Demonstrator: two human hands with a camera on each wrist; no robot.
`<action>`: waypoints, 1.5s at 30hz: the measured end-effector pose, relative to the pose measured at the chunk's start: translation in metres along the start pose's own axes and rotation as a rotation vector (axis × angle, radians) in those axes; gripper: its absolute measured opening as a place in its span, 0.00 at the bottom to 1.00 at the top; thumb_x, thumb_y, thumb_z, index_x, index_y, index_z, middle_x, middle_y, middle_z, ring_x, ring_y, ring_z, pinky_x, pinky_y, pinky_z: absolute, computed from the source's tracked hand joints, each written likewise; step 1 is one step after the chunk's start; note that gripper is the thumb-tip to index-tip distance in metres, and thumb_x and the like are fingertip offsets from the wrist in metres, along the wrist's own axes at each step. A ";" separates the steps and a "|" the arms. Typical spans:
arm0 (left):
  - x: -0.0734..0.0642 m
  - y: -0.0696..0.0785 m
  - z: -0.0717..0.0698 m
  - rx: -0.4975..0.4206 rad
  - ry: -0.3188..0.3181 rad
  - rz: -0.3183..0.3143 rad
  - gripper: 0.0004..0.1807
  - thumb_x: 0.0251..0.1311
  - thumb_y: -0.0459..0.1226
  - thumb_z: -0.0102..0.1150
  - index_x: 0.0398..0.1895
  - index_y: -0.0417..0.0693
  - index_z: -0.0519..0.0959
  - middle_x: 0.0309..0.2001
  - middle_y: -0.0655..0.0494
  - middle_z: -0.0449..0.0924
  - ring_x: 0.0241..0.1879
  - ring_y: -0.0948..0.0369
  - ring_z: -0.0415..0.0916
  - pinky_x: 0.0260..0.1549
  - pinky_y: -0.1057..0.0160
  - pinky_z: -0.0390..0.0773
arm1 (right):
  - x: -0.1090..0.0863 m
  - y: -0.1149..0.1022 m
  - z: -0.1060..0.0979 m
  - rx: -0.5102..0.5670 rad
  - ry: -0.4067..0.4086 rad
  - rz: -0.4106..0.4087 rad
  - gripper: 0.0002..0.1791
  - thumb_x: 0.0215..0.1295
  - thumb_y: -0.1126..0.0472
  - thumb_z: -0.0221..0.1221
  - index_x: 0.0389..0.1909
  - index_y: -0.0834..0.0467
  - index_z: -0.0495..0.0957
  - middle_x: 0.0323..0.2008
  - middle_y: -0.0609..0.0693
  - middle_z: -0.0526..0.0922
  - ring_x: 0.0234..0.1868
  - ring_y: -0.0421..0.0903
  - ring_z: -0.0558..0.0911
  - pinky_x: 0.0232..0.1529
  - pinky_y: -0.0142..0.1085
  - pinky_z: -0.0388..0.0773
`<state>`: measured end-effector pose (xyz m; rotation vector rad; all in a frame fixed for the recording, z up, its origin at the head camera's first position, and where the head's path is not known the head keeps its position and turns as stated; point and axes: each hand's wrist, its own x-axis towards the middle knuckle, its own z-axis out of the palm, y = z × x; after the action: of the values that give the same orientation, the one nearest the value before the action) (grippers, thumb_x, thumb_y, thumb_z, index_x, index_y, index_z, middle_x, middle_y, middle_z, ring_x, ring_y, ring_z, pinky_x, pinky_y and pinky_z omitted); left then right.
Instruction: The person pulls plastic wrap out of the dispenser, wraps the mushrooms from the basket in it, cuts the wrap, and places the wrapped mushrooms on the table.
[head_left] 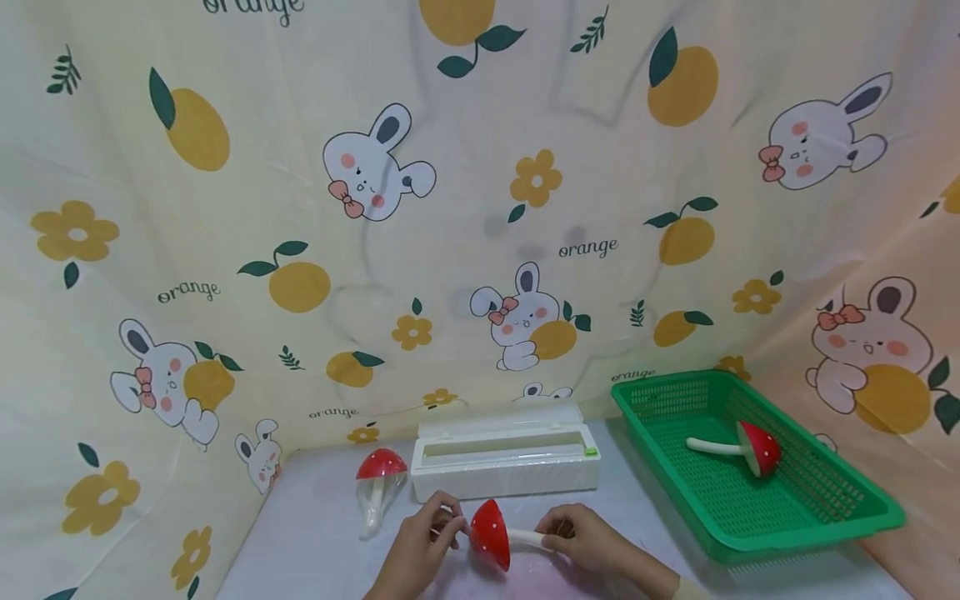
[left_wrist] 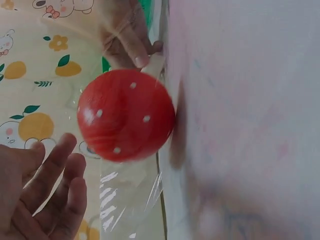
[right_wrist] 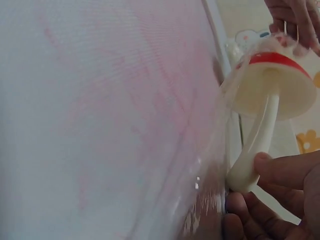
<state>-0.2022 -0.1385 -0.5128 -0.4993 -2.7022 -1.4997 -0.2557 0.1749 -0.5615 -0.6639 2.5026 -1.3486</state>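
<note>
A person's right hand (head_left: 588,537) pinches the stem (head_left: 527,538) of a toy mushroom (head_left: 498,536) before a white box (head_left: 510,479); the left hand (head_left: 422,542) bends beside its red cap (head_left: 489,532), its hold on clear film (right_wrist: 232,82) unclear. Wrapping seems underway, next calling for snugly drawn film.

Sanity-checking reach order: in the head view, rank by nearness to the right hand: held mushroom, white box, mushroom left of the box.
1. Held mushroom: stem in the right hand.
2. White box: behind the held mushroom.
3. Wrapped mushroom: far left, beside the box.
</note>
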 end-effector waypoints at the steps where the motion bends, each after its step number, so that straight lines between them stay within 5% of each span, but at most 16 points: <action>1: 0.002 0.000 0.003 -0.010 0.005 0.006 0.07 0.77 0.38 0.63 0.49 0.50 0.75 0.40 0.61 0.89 0.35 0.63 0.83 0.36 0.68 0.82 | 0.000 0.001 0.000 -0.005 0.001 -0.008 0.02 0.70 0.64 0.70 0.41 0.56 0.89 0.33 0.44 0.85 0.34 0.44 0.79 0.35 0.32 0.76; 8: 0.013 -0.005 0.016 0.042 -0.025 0.016 0.18 0.70 0.35 0.71 0.56 0.54 0.75 0.55 0.61 0.84 0.53 0.59 0.82 0.50 0.60 0.86 | 0.002 0.002 0.001 -0.018 0.000 0.024 0.03 0.70 0.63 0.71 0.41 0.54 0.89 0.33 0.43 0.85 0.34 0.43 0.79 0.36 0.33 0.77; 15: 0.017 -0.001 0.023 0.127 -0.071 -0.009 0.17 0.68 0.37 0.72 0.53 0.61 0.75 0.55 0.62 0.84 0.58 0.56 0.82 0.59 0.46 0.84 | -0.003 -0.004 -0.006 -0.032 0.032 0.053 0.06 0.69 0.62 0.71 0.44 0.55 0.88 0.34 0.44 0.84 0.36 0.44 0.80 0.37 0.34 0.78; 21: 0.019 -0.004 0.025 0.198 -0.022 0.023 0.16 0.69 0.38 0.72 0.55 0.62 0.79 0.65 0.57 0.80 0.62 0.54 0.82 0.58 0.48 0.84 | -0.021 -0.001 -0.019 -0.032 0.089 -0.094 0.03 0.70 0.62 0.70 0.40 0.56 0.85 0.32 0.41 0.82 0.33 0.36 0.78 0.33 0.31 0.77; 26: 0.020 -0.008 0.027 0.252 0.008 0.043 0.19 0.69 0.40 0.72 0.61 0.58 0.82 0.69 0.54 0.73 0.61 0.53 0.81 0.57 0.49 0.85 | -0.042 0.002 -0.031 -0.008 -0.017 -0.229 0.05 0.71 0.62 0.70 0.37 0.54 0.83 0.29 0.38 0.79 0.31 0.29 0.75 0.29 0.28 0.75; 28: 0.021 -0.008 0.028 0.252 0.008 0.043 0.19 0.69 0.42 0.73 0.60 0.58 0.82 0.66 0.56 0.73 0.61 0.53 0.82 0.58 0.47 0.84 | -0.051 0.002 -0.034 0.037 -0.106 -0.183 0.05 0.71 0.62 0.70 0.38 0.56 0.83 0.29 0.40 0.79 0.32 0.31 0.75 0.29 0.28 0.74; 33: 0.023 -0.008 0.030 0.240 -0.018 0.006 0.23 0.67 0.45 0.74 0.62 0.62 0.78 0.61 0.63 0.76 0.63 0.54 0.80 0.62 0.45 0.81 | -0.070 0.003 -0.037 0.173 -0.247 0.116 0.10 0.69 0.60 0.72 0.44 0.57 0.82 0.36 0.49 0.81 0.38 0.44 0.77 0.36 0.30 0.74; 35: 0.024 -0.009 0.031 0.241 -0.021 -0.015 0.26 0.66 0.47 0.75 0.64 0.62 0.77 0.62 0.64 0.77 0.64 0.54 0.79 0.63 0.45 0.80 | -0.075 0.006 -0.037 0.156 -0.279 0.116 0.10 0.69 0.61 0.72 0.45 0.57 0.82 0.39 0.50 0.81 0.40 0.45 0.76 0.38 0.31 0.74; 40: 0.027 -0.011 0.034 0.262 -0.015 -0.036 0.28 0.64 0.49 0.76 0.65 0.62 0.76 0.62 0.63 0.77 0.65 0.54 0.79 0.64 0.44 0.79 | -0.081 0.015 -0.038 0.081 -0.333 -0.033 0.07 0.70 0.65 0.68 0.45 0.57 0.82 0.39 0.46 0.77 0.40 0.37 0.73 0.41 0.29 0.72; 45: 0.029 -0.010 0.035 0.273 -0.006 -0.044 0.28 0.64 0.46 0.77 0.64 0.59 0.76 0.61 0.61 0.78 0.64 0.53 0.80 0.63 0.44 0.80 | -0.081 0.019 -0.038 0.131 -0.297 0.041 0.03 0.74 0.63 0.66 0.42 0.58 0.82 0.37 0.47 0.81 0.37 0.38 0.77 0.38 0.29 0.75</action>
<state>-0.2278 -0.1064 -0.5352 -0.4360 -2.8759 -1.1108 -0.2054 0.2513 -0.5575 -0.7208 2.1649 -1.2811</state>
